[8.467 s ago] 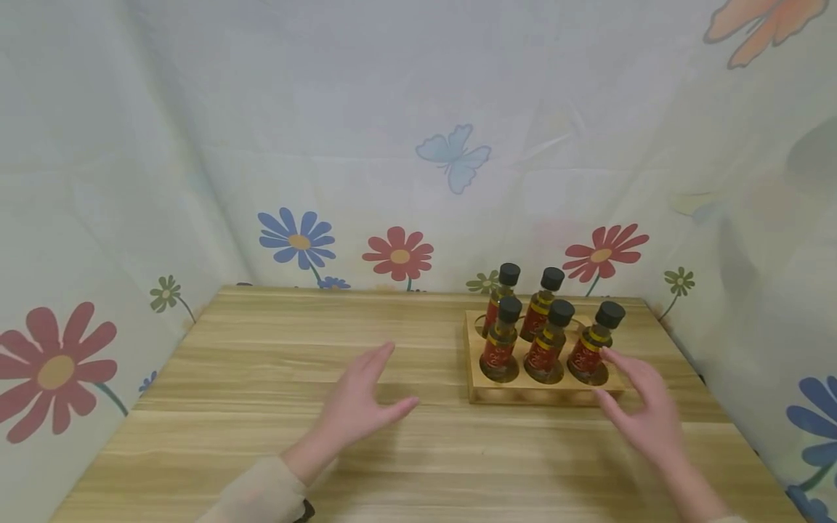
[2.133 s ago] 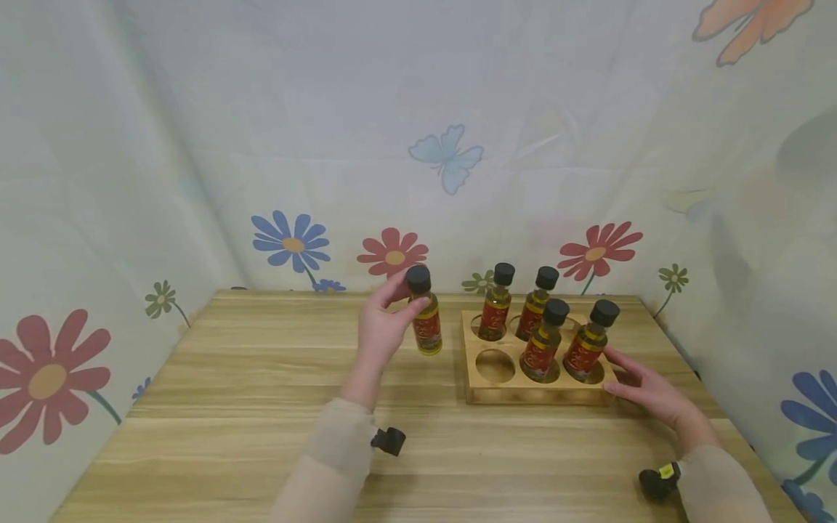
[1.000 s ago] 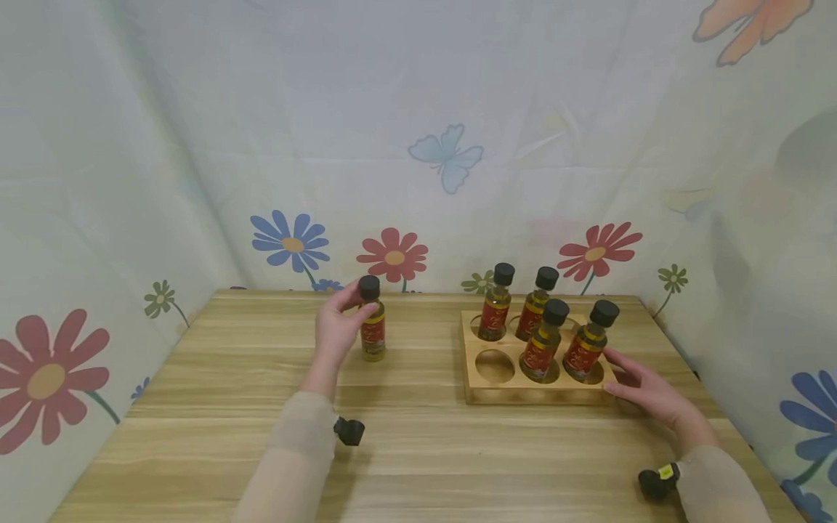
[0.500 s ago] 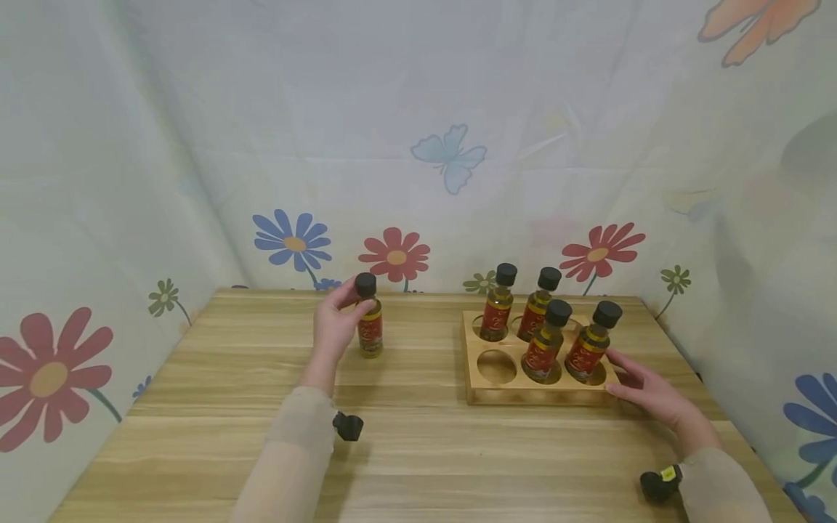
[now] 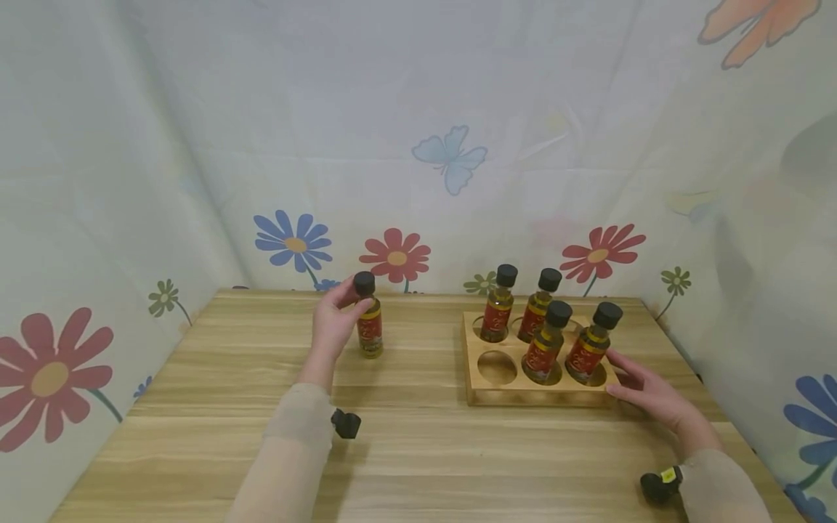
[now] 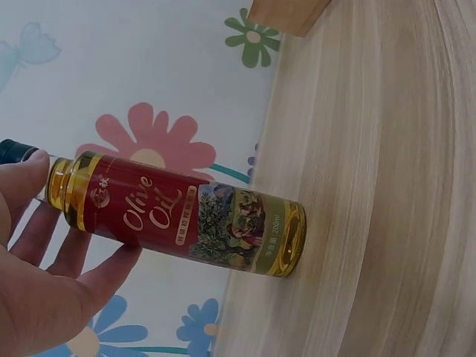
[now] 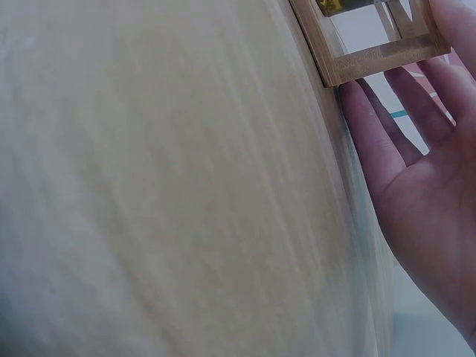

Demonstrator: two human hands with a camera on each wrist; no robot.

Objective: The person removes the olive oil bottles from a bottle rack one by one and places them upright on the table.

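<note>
My left hand (image 5: 333, 319) pinches an olive oil bottle (image 5: 370, 330) by its neck, just under the dark cap. The bottle is upright on the left half of the table; its red "Olive Oil" label and yellow oil show in the left wrist view (image 6: 167, 204). At the right, my right hand (image 5: 654, 396) rests with extended fingers against the end of a wooden bottle rack (image 5: 543, 397). In the right wrist view its fingertips meet the frame of the rack (image 7: 387, 59). Several matching bottles stand in the rack, among them a front one (image 5: 543, 356). The front-left hole (image 5: 497, 367) is bare.
A wood-grain table (image 5: 418, 450) lies under everything. A pale cloth backdrop (image 5: 327, 145) with flowers and butterflies closes off the back and both sides. Small black wrist cameras are worn at the left cuff (image 5: 346, 423) and right cuff (image 5: 659, 487).
My left hand has lifted the bottle out of the rack's front-left hole and carried it left, barely moving over the last half second. My right hand has come against the rack's end.
</note>
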